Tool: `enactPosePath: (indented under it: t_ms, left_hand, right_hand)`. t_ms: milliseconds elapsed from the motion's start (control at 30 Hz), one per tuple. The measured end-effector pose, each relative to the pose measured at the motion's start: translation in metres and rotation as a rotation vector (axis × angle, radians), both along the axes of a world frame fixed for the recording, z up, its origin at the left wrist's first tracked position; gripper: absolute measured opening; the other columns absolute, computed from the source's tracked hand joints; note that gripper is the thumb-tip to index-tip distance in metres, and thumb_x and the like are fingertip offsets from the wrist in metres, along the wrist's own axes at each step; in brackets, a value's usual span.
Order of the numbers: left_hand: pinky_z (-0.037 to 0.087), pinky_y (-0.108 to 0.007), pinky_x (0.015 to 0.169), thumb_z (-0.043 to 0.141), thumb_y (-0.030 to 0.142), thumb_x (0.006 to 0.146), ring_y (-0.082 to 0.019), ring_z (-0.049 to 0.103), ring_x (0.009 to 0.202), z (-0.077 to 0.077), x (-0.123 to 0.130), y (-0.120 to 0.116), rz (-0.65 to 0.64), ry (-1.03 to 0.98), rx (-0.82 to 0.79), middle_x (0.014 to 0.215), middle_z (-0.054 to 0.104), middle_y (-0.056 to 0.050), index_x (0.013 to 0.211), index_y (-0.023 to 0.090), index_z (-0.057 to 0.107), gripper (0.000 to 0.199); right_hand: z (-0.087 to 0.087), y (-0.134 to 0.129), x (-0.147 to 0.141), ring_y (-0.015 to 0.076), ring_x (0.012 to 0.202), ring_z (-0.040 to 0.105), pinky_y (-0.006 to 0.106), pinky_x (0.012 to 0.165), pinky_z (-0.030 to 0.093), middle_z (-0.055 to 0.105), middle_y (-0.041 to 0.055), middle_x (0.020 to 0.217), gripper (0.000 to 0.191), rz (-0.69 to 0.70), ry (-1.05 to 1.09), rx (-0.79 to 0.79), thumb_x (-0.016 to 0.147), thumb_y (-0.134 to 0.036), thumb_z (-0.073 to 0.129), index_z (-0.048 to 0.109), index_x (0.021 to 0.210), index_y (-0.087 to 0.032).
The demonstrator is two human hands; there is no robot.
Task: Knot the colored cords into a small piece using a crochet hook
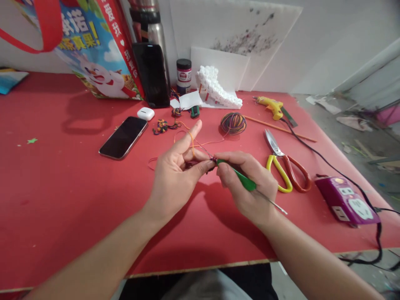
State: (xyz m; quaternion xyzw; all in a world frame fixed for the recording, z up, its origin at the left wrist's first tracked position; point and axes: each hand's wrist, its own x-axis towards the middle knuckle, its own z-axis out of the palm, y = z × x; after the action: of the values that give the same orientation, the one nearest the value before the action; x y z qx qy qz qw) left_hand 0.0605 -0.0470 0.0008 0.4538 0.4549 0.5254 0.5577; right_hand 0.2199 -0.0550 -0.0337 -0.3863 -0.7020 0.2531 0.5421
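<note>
Above the red table point(62, 187), the right hand point(246, 187) is closed around a green-handled crochet hook point(242, 179) whose tip meets the left hand point(178, 166), which pinches the thread point(191, 141) looped over its raised forefinger, with scissors point(283, 164) just beside.

Bare table point(62, 200) lies open left of and before the hands; the phone point(123, 137) blocks the upper left; scissors point(283, 164) and power strip point(346, 202) crowd the right; yarn ball point(233, 123) sits beyond.
</note>
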Motion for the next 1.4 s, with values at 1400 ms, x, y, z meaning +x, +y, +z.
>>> enactPosePath:
  t_ms: [1400]
  left_hand:
    - [0.06,-0.032,0.073,0.091,0.018,0.072,-0.018,0.073,0.066,0.013,-0.045,0.018,-0.276,0.03,-0.073,0.069,0.076,0.0,0.152,0.015,0.061,0.086]
  right_hand:
    - [0.018,0.014,0.034,0.0152,0.062,0.059,0.031,0.055,0.044,0.071,0.0038,0.074,0.014,0.298,0.26,-0.18,0.095,-0.025,0.077,0.087,0.106,-0.025]
